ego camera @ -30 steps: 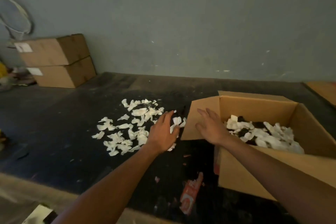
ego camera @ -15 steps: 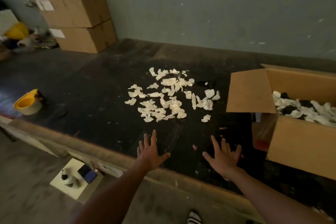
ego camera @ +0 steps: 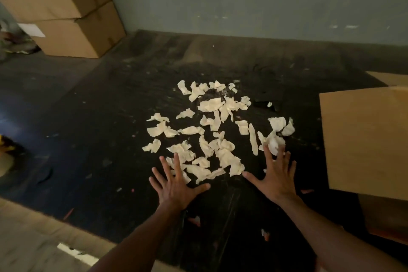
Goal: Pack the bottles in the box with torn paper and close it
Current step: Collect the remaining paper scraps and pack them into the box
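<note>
Reaching splayed left hand, right hand onto torn paper.

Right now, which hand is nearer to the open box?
The right hand. It is spread over the dark table just left of the box, at the paper scraps' right edge. The left hand is farther left, beyond the scraps' near edge.

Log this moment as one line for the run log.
left hand open | right hand open | torn paper loose on table | box right
</note>
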Demonstrator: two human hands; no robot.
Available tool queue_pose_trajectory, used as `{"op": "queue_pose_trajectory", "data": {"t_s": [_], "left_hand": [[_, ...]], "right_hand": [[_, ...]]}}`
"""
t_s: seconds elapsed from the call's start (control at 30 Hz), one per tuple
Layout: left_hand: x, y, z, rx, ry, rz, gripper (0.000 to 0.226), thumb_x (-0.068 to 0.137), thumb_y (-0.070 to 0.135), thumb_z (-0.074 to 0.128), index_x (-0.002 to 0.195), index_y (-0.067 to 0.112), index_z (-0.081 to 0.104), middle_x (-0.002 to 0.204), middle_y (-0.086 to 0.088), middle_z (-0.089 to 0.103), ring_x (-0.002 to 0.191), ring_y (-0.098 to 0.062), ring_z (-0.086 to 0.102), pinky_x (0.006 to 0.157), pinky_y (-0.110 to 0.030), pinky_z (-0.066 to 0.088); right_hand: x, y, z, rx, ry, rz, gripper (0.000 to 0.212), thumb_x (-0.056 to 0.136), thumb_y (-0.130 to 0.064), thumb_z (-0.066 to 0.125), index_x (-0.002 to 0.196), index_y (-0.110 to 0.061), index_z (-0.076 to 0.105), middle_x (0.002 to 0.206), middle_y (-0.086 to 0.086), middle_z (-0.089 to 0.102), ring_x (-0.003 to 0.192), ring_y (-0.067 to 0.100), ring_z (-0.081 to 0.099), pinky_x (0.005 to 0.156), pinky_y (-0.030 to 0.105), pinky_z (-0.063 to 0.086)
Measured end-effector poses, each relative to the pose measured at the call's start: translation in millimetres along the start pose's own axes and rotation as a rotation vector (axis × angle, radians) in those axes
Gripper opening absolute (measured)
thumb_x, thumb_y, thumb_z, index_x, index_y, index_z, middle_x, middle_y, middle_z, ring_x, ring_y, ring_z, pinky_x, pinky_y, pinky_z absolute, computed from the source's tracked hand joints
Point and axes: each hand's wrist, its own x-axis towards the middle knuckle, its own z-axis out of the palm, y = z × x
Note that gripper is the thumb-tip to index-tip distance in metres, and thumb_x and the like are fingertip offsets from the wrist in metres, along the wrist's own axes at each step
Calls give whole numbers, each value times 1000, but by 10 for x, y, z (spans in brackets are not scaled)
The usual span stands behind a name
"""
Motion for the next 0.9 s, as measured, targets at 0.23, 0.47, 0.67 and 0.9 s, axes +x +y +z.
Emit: {"op": "queue_pose_trajectory", "data": {"t_s": [0.23,0.47,0.67,0.9], "left_hand": [[586,400,5,159,-10,212,119,64,99,23,146,33,-34,158,-10,-27,145,-37,-26,115,-61,-13],[847,341,-296,25,253,388,73,84,65,28,151,40,17,148,-5,30,135,-26,25,110,-53,23],[1379,-150,-602,-100,430,85,69,92,59,30,153,29,16,161,-12,11,147,-38,10,115,-61,12],[1748,-299,-665,-158,230,127,73,99,58,29,157,22,4,165,-9,5,151,-27,0,121,-53,3]], "right_hand": [[393,-623,129,53,-75,-332,100,75,-87,33,144,-48,-28,161,8,-24,147,24,-24,120,55,-4],[841,-714,-103,372,421,-10,62,95,-59,30,151,-34,21,161,9,17,149,26,14,119,57,7],[1318,-88,-403,321,355,487,65,96,-58,33,153,-41,8,164,10,3,148,37,8,117,61,13],[1248,-141,-336,490,130,191,52,99,-47,41,145,-24,40,153,9,37,141,27,33,113,48,31]]}}
